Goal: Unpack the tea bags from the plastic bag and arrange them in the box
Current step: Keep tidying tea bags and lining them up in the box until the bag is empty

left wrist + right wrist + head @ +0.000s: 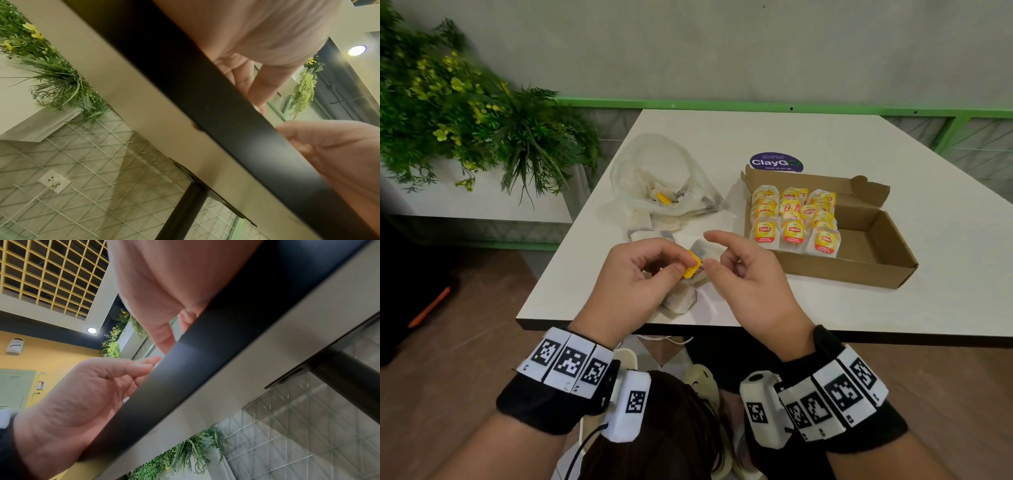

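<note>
Over the near table edge, my left hand [674, 265] pinches the yellow tag of a tea bag [693, 263]. My right hand [711, 264] pinches the same tea bag from the right, index finger raised. A small heap of loose tea bags [681, 299] lies beneath both hands. The crumpled clear plastic bag [654, 178] lies further back with a few tea bags inside. The open cardboard box [866, 246] on the right holds three rows of tea bags [794, 219] in its left part. In both wrist views the dark table edge [226, 113] [205, 369] hides the tea bag.
A few loose tea bags [650, 228] lie just in front of the plastic bag. The box's right half [859, 240] is bare. A round ClayGo sticker [776, 162] is behind the box. A leafy plant [465, 113] stands off the table's left.
</note>
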A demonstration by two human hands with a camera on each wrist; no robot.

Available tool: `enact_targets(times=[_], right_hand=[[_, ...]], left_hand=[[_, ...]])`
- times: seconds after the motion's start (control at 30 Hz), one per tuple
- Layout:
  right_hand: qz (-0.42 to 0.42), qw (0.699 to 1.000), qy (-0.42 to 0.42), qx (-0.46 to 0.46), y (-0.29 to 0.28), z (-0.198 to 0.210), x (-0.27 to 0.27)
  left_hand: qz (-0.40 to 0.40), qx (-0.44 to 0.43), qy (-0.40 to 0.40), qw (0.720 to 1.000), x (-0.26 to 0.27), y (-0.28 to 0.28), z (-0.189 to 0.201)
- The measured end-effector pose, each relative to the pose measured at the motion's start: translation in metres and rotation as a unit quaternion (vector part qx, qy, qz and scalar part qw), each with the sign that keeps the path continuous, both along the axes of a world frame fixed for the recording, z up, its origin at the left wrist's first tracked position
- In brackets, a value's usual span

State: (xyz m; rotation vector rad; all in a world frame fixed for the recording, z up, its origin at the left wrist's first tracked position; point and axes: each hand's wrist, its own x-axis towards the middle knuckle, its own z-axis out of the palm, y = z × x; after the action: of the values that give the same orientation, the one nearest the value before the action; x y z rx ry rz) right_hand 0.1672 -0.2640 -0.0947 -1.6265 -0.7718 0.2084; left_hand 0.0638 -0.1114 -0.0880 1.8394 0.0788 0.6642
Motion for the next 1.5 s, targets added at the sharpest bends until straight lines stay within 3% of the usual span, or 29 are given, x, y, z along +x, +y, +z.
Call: enact_targets(times=[0.13,0.63,1.2,1.3,1.4,1.5], right_hand=[[0.039,0.999,-0.002,-0.032,0.002,0.002,-0.002],[-0.014,0.999,-0.001,0.035,-0.002,0.003,-0.007],[0.018,0.999,0.014,0.035,-0.009,0.005,-0.008],[0.006,0.993,0.083,0.083,-0.011,0.011,-0.008],[-0.011,0.961,0.222,0.166,-0.016,0.017,-0.003],[-0.015,0.944,0.264,0.198,-0.017,0.02,-0.002]], left_hand=[[0.002,0.013,-0.006,1.0,-0.002,-0.001,0.001],[0.047,-0.022,0.016,0.999,0.0,-0.007,0.005],[0.102,-0.011,0.047,0.994,0.008,-0.001,-0.001],[0.144,-0.008,0.036,0.989,0.009,0.002,-0.002],[0.182,-0.032,0.026,0.982,0.008,0.004,-0.003],[0.223,-0.029,0.035,0.974,0.007,0.004,-0.003]])
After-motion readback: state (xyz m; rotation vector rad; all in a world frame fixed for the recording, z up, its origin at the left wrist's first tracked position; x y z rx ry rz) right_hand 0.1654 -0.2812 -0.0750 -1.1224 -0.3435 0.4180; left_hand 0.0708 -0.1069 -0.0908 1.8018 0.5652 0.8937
